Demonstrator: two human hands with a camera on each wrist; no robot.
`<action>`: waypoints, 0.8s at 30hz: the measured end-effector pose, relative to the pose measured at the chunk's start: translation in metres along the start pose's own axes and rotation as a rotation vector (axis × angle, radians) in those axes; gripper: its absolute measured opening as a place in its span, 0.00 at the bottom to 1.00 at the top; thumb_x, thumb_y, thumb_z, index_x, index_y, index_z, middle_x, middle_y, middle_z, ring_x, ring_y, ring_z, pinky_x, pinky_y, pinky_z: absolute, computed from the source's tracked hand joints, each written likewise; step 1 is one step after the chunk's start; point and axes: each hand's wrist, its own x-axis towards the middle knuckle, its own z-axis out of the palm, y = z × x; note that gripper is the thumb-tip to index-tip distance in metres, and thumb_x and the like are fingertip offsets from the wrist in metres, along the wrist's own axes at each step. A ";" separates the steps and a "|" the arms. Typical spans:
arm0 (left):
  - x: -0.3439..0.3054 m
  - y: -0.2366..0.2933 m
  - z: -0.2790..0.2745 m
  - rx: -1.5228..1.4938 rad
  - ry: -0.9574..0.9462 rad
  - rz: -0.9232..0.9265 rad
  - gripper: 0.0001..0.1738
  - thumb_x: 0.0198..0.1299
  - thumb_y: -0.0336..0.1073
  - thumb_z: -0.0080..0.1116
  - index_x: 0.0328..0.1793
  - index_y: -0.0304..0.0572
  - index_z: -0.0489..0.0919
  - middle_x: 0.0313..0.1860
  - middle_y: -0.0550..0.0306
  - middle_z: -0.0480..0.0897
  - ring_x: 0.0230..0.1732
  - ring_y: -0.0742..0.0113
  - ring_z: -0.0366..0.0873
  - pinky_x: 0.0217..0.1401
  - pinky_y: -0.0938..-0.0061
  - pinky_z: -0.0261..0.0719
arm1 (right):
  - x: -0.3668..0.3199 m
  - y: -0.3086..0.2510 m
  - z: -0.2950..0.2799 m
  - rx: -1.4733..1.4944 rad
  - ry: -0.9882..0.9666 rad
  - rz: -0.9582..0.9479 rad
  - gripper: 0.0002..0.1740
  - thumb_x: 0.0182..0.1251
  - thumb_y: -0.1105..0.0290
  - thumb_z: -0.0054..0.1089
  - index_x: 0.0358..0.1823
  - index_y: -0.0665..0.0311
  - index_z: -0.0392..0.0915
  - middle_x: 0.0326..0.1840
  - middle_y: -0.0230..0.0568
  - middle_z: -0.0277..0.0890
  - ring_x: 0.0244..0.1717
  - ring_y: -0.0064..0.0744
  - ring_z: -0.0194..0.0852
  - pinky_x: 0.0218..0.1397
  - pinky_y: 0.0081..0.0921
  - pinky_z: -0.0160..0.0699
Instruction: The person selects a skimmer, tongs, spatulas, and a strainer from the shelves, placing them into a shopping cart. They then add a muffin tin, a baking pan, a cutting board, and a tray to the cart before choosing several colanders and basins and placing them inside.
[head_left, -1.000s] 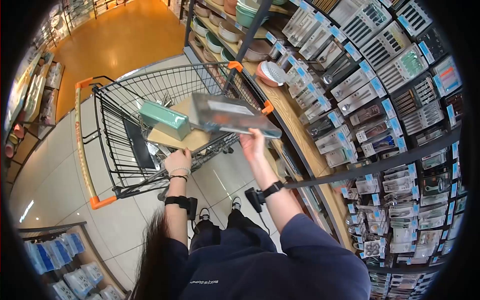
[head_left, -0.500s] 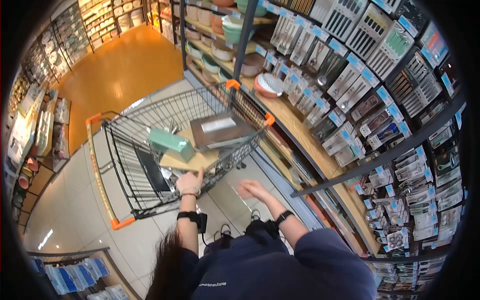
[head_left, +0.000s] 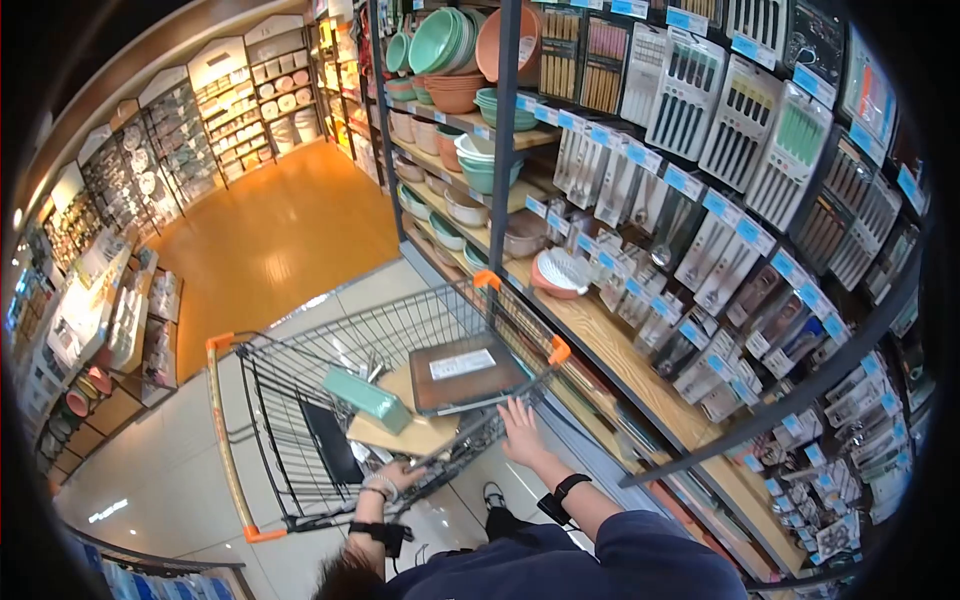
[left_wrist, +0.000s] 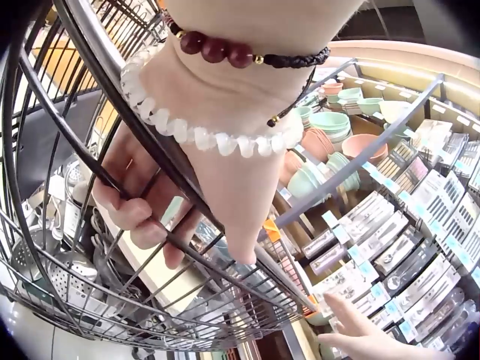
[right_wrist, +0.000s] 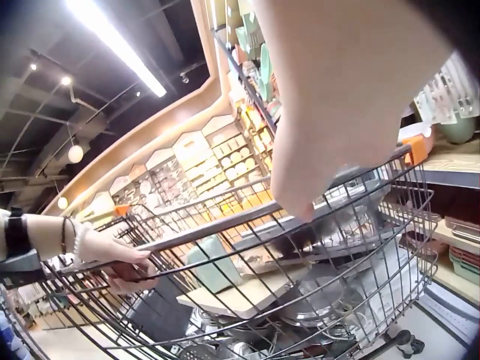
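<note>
Curled round the upper side wires of the shopping cart (head_left: 225,440) are the fingers of the left hand (head_left: 400,475). The right hand (head_left: 521,436) has its fingers spread and pinches nothing; it is near the same side of the cart, but I cannot tell if it touches the wire. Just beyond its fingertips, the dark flat package (head_left: 478,385) with a white label lies inside the cart. The green box (head_left: 368,400) rests on the light board (head_left: 425,438), beside this package.
</note>
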 end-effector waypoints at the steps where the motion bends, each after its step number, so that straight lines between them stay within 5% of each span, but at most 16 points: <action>1: -0.007 0.012 -0.007 0.007 -0.022 -0.045 0.40 0.51 0.67 0.47 0.49 0.34 0.77 0.44 0.34 0.78 0.50 0.43 0.75 0.54 0.63 0.71 | 0.011 0.005 0.008 -0.079 -0.030 -0.021 0.42 0.45 0.73 0.57 0.67 0.61 0.51 0.72 0.56 0.38 0.73 0.57 0.29 0.72 0.49 0.35; 7: 0.012 -0.003 0.004 0.063 -0.082 -0.082 0.30 0.52 0.62 0.50 0.48 0.45 0.78 0.39 0.41 0.81 0.43 0.46 0.78 0.48 0.62 0.74 | 0.051 0.025 0.010 -0.002 -0.009 -0.199 0.38 0.39 0.78 0.55 0.60 0.60 0.59 0.69 0.55 0.45 0.72 0.60 0.31 0.69 0.60 0.32; 13: 0.018 -0.005 0.008 0.098 -0.013 -0.177 0.24 0.53 0.59 0.51 0.42 0.50 0.80 0.34 0.48 0.82 0.39 0.49 0.79 0.42 0.63 0.75 | 0.067 0.030 -0.001 0.047 -0.081 -0.219 0.39 0.39 0.77 0.56 0.61 0.59 0.59 0.68 0.53 0.46 0.72 0.58 0.32 0.70 0.58 0.31; 18: 0.029 -0.008 -0.005 0.021 0.035 -0.219 0.14 0.51 0.47 0.59 0.40 0.51 0.81 0.34 0.46 0.81 0.40 0.49 0.78 0.42 0.62 0.75 | 0.089 0.029 -0.002 0.082 -0.132 -0.215 0.39 0.38 0.76 0.57 0.60 0.62 0.61 0.68 0.53 0.46 0.73 0.56 0.31 0.72 0.54 0.27; 24: 0.052 -0.028 -0.036 0.040 0.155 -0.179 0.13 0.44 0.37 0.61 0.40 0.49 0.80 0.34 0.48 0.81 0.39 0.49 0.79 0.40 0.62 0.76 | 0.134 0.020 0.016 0.097 -0.131 -0.177 0.40 0.36 0.75 0.58 0.59 0.65 0.62 0.67 0.54 0.49 0.72 0.56 0.33 0.72 0.52 0.28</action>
